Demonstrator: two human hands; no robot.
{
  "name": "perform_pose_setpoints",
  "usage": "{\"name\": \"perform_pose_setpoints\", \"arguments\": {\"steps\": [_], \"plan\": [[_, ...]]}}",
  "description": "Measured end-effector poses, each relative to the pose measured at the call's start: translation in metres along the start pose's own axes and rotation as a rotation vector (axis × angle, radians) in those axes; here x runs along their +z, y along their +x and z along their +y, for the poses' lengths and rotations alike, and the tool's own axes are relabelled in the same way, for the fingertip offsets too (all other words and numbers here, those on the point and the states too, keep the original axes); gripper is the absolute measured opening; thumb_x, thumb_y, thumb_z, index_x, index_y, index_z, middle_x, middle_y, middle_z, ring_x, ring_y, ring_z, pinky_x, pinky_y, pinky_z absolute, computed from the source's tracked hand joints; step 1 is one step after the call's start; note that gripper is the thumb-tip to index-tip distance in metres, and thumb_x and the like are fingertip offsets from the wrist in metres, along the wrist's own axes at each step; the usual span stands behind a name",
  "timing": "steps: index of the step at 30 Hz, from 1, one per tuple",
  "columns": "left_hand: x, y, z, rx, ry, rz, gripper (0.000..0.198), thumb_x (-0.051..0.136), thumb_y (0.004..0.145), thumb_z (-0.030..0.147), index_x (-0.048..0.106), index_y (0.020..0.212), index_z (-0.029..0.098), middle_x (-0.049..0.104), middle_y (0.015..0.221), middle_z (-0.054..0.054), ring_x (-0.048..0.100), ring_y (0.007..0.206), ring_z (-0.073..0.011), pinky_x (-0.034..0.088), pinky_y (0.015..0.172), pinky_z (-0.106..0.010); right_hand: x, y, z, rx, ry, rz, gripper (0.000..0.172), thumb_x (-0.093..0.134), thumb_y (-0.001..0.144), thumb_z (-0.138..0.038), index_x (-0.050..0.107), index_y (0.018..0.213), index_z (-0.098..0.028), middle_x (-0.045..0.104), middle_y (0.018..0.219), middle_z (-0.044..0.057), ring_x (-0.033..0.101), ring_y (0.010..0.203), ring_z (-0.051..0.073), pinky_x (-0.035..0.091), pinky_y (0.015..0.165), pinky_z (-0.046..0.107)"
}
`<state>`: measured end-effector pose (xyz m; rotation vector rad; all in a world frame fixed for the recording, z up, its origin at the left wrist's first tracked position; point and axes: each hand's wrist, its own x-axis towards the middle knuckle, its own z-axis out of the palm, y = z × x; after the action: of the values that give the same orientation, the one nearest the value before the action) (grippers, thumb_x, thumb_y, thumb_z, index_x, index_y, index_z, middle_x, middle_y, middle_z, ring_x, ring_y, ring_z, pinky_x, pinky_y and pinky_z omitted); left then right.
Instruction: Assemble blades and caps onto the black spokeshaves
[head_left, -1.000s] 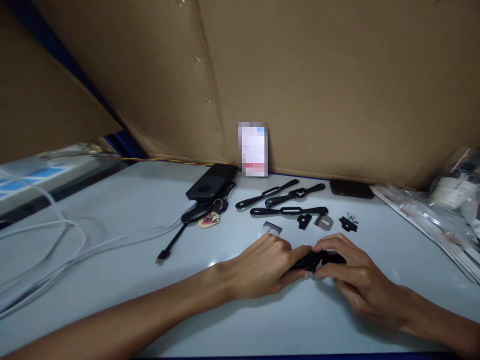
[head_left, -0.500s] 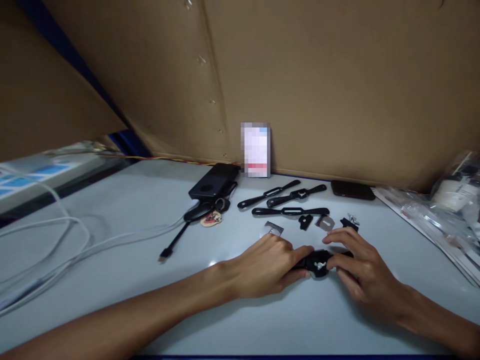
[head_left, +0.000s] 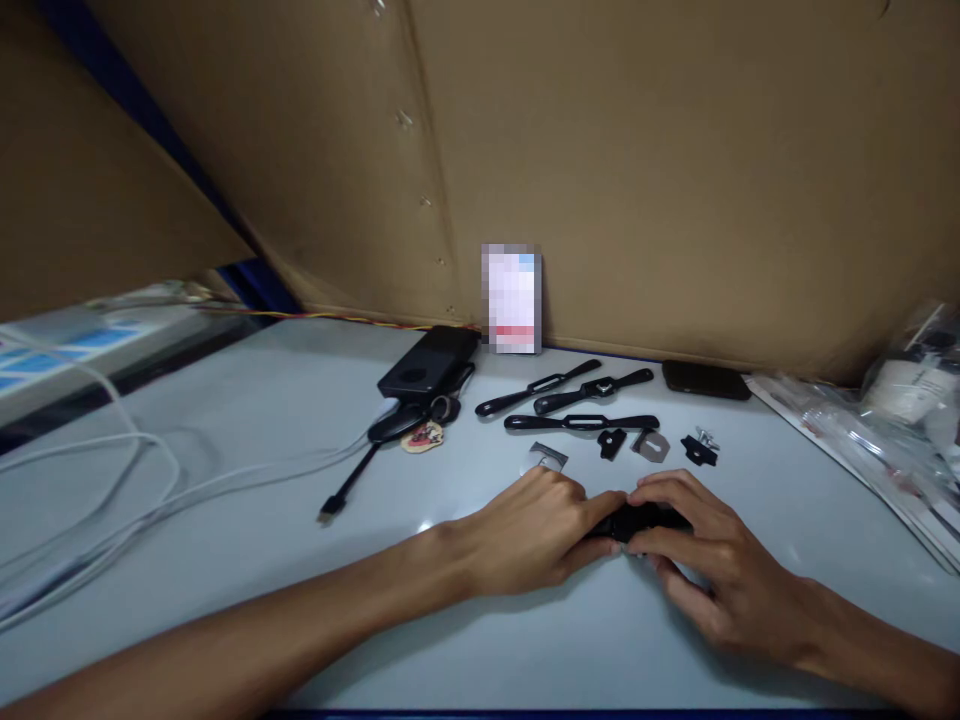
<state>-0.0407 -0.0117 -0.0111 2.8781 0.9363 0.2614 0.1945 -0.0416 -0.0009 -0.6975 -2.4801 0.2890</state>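
Note:
A black spokeshave (head_left: 634, 520) lies low over the table between my hands. My left hand (head_left: 536, 530) pinches its left side between thumb and fingers. From the right, my right hand (head_left: 712, 555) grips its middle and right side, fingertips on the far and near edges. My fingers cover much of the tool. Just beyond lie a small black cap plate (head_left: 611, 443), a grey blade (head_left: 651, 446), another black cap plate (head_left: 700, 452) with silver screws (head_left: 706, 437) beside it, and a partly hidden blade (head_left: 547, 457).
Several more spokeshave bodies (head_left: 581, 423) lie behind. Further left are a black box (head_left: 427, 362), a short cable (head_left: 349, 485) and white cables (head_left: 161, 470). A dark phone (head_left: 705, 380), a lit screen (head_left: 514, 300) and plastic bags (head_left: 862, 420) edge the table before a cardboard wall (head_left: 675, 180).
My right hand has shifted left and closed around the spokeshave's middle, covering the silver screw seen there before. The right-hand cap plate is now uncovered. My left hand has stayed put.

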Motion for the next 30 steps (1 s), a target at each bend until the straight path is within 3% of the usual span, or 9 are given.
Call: {"name": "perform_pose_setpoints", "arguments": {"steps": [5,10,15,18,23,30], "plan": [[0.002,0.0,0.0,-0.009,0.007,-0.014,0.035,0.055,0.1,0.039,0.058,0.128,0.018,0.071,0.074,-0.002,0.065,0.059,-0.0194,0.031,0.051,-0.031,-0.002,0.0,0.005,0.016,-0.082,0.061,0.017,0.054,0.085,-0.005,0.068,0.085,-0.017,0.061,0.118,0.014,0.056,0.112,0.028,0.053,0.092,0.048],[0.004,-0.001,-0.001,-0.004,0.002,0.01,0.036,0.053,0.101,0.04,0.058,0.129,0.019,0.071,0.073,-0.002,0.066,0.059,-0.0194,0.031,0.05,-0.032,0.001,0.0,0.009,0.063,-0.156,0.076,0.019,0.053,0.093,-0.009,0.07,0.097,-0.016,0.061,0.116,0.014,0.056,0.112,0.027,0.053,0.091,0.047],[0.003,0.0,-0.002,0.008,0.001,0.015,0.035,0.053,0.101,0.038,0.057,0.129,0.018,0.07,0.072,-0.001,0.064,0.057,-0.0188,0.03,0.05,-0.032,0.004,0.001,0.004,0.067,-0.037,-0.02,0.026,0.057,0.095,-0.014,0.066,0.119,-0.017,0.06,0.117,0.012,0.055,0.111,0.025,0.052,0.094,0.046],[0.003,-0.001,-0.002,0.011,0.008,0.018,0.034,0.054,0.1,0.037,0.058,0.128,0.017,0.07,0.071,-0.001,0.062,0.055,-0.0178,0.03,0.049,-0.032,0.006,0.0,0.003,0.068,0.01,-0.028,0.023,0.059,0.095,-0.016,0.067,0.117,-0.019,0.059,0.121,0.011,0.054,0.113,0.025,0.051,0.096,0.046],[0.002,-0.001,-0.002,0.01,0.002,0.017,0.033,0.054,0.101,0.039,0.059,0.126,0.018,0.07,0.07,-0.001,0.063,0.056,-0.0181,0.03,0.049,-0.031,0.005,0.001,0.009,0.083,-0.014,0.017,0.017,0.056,0.097,-0.013,0.071,0.105,-0.018,0.061,0.113,0.011,0.055,0.104,0.023,0.051,0.089,0.043],[0.004,0.0,-0.003,0.014,-0.017,0.02,0.034,0.052,0.102,0.037,0.059,0.13,0.018,0.069,0.069,-0.001,0.06,0.053,-0.0174,0.028,0.049,-0.029,-0.002,0.006,0.016,0.172,0.049,0.079,0.015,0.056,0.099,-0.015,0.07,0.095,-0.017,0.064,0.086,0.004,0.056,0.082,0.018,0.05,0.073,0.036]]}}
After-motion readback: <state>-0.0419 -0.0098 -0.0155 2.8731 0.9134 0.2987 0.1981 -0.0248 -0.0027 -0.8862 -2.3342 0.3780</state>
